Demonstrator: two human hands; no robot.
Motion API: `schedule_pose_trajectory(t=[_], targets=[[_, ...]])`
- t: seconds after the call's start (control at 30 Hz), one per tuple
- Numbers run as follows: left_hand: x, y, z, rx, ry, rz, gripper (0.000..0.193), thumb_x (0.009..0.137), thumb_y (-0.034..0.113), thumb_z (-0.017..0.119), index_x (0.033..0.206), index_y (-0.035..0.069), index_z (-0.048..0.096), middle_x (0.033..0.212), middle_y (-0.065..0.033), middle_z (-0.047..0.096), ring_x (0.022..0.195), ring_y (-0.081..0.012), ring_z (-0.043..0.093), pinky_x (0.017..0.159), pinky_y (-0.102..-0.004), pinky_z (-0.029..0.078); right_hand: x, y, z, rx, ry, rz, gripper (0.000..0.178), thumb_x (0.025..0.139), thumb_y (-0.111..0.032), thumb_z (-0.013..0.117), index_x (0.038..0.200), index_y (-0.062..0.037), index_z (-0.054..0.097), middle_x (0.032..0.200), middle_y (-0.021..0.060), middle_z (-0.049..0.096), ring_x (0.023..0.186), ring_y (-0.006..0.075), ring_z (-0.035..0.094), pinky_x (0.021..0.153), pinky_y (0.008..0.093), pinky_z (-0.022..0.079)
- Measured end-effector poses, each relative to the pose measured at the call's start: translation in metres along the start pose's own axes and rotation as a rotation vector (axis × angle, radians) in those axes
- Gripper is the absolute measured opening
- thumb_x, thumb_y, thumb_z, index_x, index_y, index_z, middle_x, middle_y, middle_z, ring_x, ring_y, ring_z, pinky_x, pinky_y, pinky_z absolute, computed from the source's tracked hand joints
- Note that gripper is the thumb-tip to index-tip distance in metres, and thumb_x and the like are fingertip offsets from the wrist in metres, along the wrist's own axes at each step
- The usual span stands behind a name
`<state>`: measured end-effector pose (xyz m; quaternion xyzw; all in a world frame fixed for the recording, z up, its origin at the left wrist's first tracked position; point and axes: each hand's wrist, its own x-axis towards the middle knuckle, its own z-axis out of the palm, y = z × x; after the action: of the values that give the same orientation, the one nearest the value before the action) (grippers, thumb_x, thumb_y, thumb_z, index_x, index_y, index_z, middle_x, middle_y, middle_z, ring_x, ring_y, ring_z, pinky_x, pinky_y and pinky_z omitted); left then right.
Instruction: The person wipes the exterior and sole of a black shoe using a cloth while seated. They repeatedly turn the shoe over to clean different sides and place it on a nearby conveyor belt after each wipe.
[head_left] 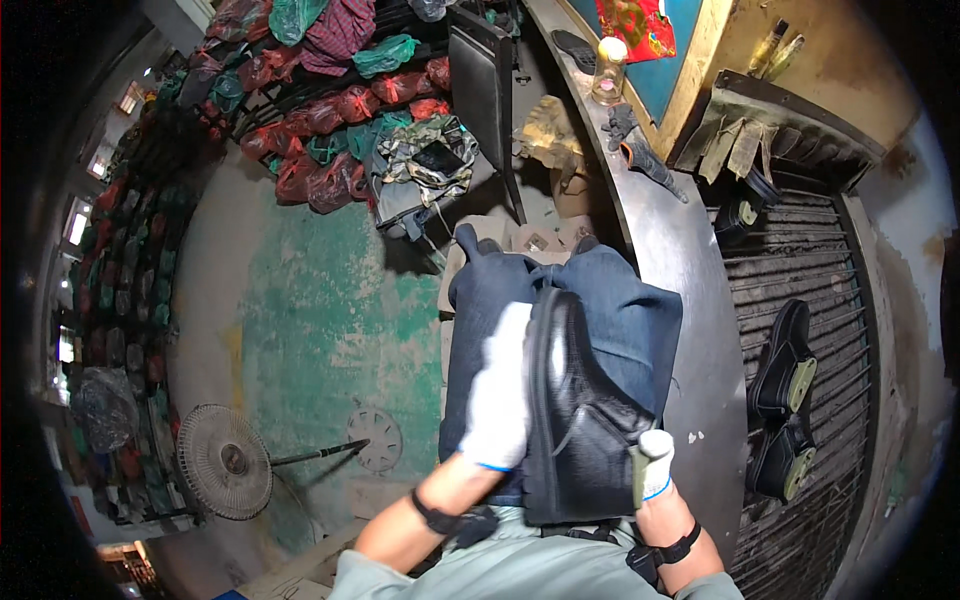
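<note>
A black leather boot lies on its side over my lap, its thick ridged sole toward my left and its opening toward my right. My left hand, in a white knit glove with a blue cuff edge, grips it along the sole; the glove is slightly blurred and its fingertips are partly hidden. At the opening, my right hand, also white-gloved, holds the boot, most of its fingers being out of sight. A pale green piece shows at the opening beside that hand.
A metal bench runs along my right, bearing a dark glove and a jar. Beyond it, black shoes with pale green inserts rest on a slatted rack. Left stands a fan; ahead, a chair and bagged bundles.
</note>
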<state>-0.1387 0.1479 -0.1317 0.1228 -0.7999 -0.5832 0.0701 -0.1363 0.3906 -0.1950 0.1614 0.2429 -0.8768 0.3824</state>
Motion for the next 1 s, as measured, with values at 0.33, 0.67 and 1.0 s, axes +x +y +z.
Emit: schedule_pose_trajectory(t=[0.33, 0.67, 1.0], targets=[[0.010, -0.036, 0.003, -1.626, -0.408, -0.860, 0.076, 0.112, 0.070, 0.046, 0.154, 0.008, 0.060, 0.144, -0.0151, 0.069, 0.125, -0.0294, 0.070, 0.114, -0.0448, 0.056, 0.019, -0.026, 0.066, -0.376, 0.043, -0.202, 0.083, 0.111, -0.026, 0.067, 0.176, 0.0013, 0.022, 0.122, 0.0108, 0.072, 0.095, 0.0152, 0.072, 0.080, 0.0291, 0.061], [0.015, -0.077, -0.015, -1.647, -0.319, -0.909, 0.076, 0.114, 0.068, 0.045, 0.156, 0.005, 0.057, 0.141, -0.0151, 0.070, 0.126, -0.0274, 0.069, 0.114, -0.0418, 0.055, 0.099, -0.011, 0.065, -1.578, -0.021, -0.753, 0.040, 0.111, -0.020, 0.059, 0.144, 0.0020, 0.066, 0.102, 0.0226, 0.077, 0.076, 0.0346, 0.076, 0.069, 0.0431, 0.063], [0.001, -0.061, 0.000, -1.074, -0.118, -0.372, 0.091, 0.101, 0.055, 0.078, 0.165, 0.000, 0.044, 0.160, -0.0126, 0.058, 0.144, -0.0242, 0.059, 0.126, -0.0409, 0.045, 0.098, -0.043, 0.122, -1.304, -0.114, -0.681, 0.089, 0.099, -0.026, 0.079, 0.171, 0.0033, 0.035, 0.173, 0.0263, 0.044, 0.158, 0.0430, 0.046, 0.130, 0.0468, 0.037]])
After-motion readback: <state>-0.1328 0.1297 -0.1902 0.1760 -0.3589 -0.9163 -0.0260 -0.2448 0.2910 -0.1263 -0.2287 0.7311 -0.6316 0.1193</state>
